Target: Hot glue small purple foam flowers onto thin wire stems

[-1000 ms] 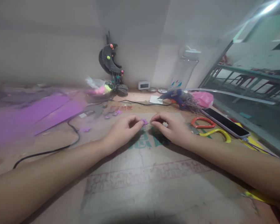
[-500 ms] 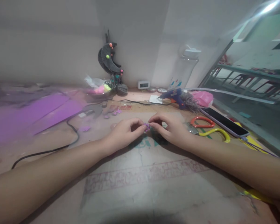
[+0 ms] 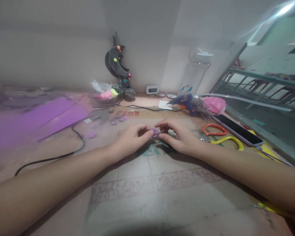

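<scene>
A small purple flower-like piece is pinched between the thumb and fingers of my left hand, above the board in the middle of the table. My right hand is just to its right, with thumb and index finger parted around the piece's right side. A thin greyish bit shows in that gap; whether it is part of the piece is too small to tell. More little purple pieces lie beyond my left hand, and a single purple piece is farther left.
Scissors with an orange and a yellow handle lie right of my right hand, near a phone. Behind are a blue glue gun, grey yarn and a clear bottle. A black cable curves at left, by purple sheets.
My right thumb and index finger have spread apart, exposing more of the purple piece. My left hand keeps its pinch. The whole view has shifted slightly.
</scene>
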`<state>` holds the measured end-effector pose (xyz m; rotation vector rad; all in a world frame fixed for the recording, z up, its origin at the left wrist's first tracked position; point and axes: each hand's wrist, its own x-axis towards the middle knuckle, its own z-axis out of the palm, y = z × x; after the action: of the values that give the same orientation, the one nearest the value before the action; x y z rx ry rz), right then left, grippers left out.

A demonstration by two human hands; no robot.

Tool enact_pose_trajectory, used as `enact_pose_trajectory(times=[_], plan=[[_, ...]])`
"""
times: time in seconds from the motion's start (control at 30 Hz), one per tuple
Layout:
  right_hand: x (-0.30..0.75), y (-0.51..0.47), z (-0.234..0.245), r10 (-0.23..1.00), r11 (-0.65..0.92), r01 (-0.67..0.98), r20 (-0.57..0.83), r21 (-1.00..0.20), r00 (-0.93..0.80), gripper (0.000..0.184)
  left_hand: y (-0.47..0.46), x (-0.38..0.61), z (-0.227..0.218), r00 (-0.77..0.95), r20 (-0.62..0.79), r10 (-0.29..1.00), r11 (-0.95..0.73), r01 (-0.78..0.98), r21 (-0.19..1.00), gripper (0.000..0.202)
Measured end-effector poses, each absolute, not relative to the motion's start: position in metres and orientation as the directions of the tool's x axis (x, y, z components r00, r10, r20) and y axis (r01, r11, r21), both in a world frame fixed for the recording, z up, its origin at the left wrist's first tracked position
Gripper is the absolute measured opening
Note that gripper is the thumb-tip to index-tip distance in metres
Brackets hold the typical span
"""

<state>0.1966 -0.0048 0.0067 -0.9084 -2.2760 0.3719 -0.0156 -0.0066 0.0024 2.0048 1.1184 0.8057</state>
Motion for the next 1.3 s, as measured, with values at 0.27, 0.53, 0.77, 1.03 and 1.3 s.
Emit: enact_pose_trajectory(times=[0.27,0.53,0.77,1.03,1.3], plan=[[0.198,-0.003,0.008,0.646,0.76,0.5,0.557,-0.415,-0.522,0.013,-0.005,-0.016,-0.002,0.413,0.198,0.889,-0.386,0.442,0.81,0.035],[0.195,-0.007,0.009,0.757,0.649,0.574,0.49,-0.498,-0.431,0.02,-0.009,-0.014,0.004,0.447,0.196,0.873,-0.398,0.421,0.815,0.03],[0.192,-0.007,0.01,0.841,0.529,0.547,0.316,-0.649,-0.439,0.022,-0.009,-0.014,0.004,0.476,0.182,0.861,-0.412,0.439,0.799,0.03],[0.19,-0.004,0.01,0.902,0.298,0.434,0.102,-0.85,-0.42,0.028,-0.005,-0.018,-0.002,0.513,0.205,0.833,-0.421,0.349,0.837,0.034],[0.187,-0.007,0.01,0.897,0.347,0.424,0.164,-0.836,-0.411,0.024,-0.007,-0.015,0.002,0.491,0.19,0.85,-0.422,0.419,0.804,0.03]])
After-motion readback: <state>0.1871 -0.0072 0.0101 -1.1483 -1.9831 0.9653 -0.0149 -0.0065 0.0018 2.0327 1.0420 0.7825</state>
